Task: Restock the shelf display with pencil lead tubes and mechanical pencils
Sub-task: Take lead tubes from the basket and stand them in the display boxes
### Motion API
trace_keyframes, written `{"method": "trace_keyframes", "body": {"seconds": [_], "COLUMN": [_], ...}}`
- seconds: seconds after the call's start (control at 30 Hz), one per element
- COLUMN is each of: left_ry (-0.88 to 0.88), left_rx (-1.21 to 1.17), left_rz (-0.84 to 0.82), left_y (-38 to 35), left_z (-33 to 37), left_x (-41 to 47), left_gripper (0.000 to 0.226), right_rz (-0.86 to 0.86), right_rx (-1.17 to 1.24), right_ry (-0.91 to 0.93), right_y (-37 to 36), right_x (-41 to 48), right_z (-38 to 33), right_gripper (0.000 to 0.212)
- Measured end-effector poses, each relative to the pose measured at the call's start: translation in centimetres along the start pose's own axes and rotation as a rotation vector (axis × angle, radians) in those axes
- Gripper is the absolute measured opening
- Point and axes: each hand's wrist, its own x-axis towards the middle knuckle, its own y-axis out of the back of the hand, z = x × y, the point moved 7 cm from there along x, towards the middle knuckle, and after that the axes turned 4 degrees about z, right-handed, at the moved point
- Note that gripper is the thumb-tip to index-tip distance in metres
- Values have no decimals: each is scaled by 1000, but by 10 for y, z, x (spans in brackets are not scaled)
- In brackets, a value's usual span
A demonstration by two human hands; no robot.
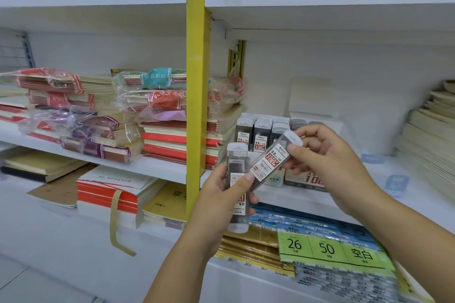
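Pencil lead tubes are in both hands, held just right of the yellow shelf post (197,81) and in front of the shelf. The left hand (216,202) grips the upright tube (236,165). Its thumb lies across the printed label and its fingers curl round the back, with their tips showing at the tube's right edge. This tube stands nearly vertical with a white cap on top, and its label reads upside down. The right hand (327,162) pinches the tilted tube (272,160) near its white cap, with the thumb on the front and the other fingers curled behind and beneath. This tube leans with its cap up and to the right, and its lower end touches or overlaps the upright tube by the left thumb.

Behind the hands and further right of the post, a display box (305,179) sits on the white shelf board (430,174). Rows of lead tubes (262,130) stand upright in it, caps up. Left of the post and against it lie stacks of plastic-wrapped notebooks (157,110). Far right of the post, at the edge of view, is a pile of cream notebooks (428,135). Below the hands, right of the post's foot, lie green label packs (330,248) marked 26 and 50.
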Motion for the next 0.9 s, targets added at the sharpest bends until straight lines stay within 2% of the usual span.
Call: {"method": "trace_keyframes", "body": {"seconds": [0.17, 0.27, 0.4, 0.5, 0.63, 0.9], "left_ry": [-7, -14, -29, -32, -26, -17], "left_rx": [8, 27, 30, 15, 2, 14], "left_rz": [9, 40, 112, 121, 126, 108], "left_y": [0, 4, 11, 13, 14, 12], "left_z": [-1, 0, 0, -1, -4, -4], "left_x": [0, 2, 6, 8, 10, 10], "left_gripper": [22, 20, 19, 16, 13, 13], "right_rz": [-1, 106, 141, 101, 2, 24], "right_rx": [12, -77, -398, -729, -960, -969], "right_ry": [24, 166, 523, 660, 596, 380], "right_y": [0, 11, 17, 6, -2, 1], "right_x": [-3, 1, 11, 20, 38, 58], "right_z": [-2, -19, -60, -65, -46, -10], "right_gripper": [15, 19, 21, 21, 25, 21]}}
